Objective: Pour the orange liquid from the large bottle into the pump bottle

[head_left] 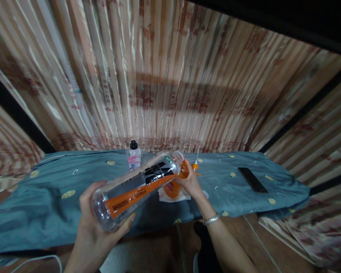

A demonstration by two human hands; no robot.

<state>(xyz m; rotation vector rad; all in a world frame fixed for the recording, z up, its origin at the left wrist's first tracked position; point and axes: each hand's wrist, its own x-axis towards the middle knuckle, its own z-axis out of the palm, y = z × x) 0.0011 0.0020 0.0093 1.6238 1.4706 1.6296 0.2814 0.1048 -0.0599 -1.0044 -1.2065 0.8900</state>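
My left hand (99, 223) is wrapped round the base of a large clear plastic bottle (139, 189) with an orange and black label. The bottle is tilted, its mouth at the upper right, close to the neck of an orange bottle (172, 188). My right hand (190, 180), a silver bangle on its wrist, grips the orange bottle at its neck. That bottle rests over a white tissue (184, 195) on the blue cloth. Just behind my right hand lies an orange pump top (195, 166) with a clear tube.
A clear bottle with a black cap and pink label (134, 157) stands at the back. A black phone (252, 180) lies on the right of the blue patterned cloth (53, 182). Striped curtains (159, 94) hang behind, with dark frame bars at the sides.
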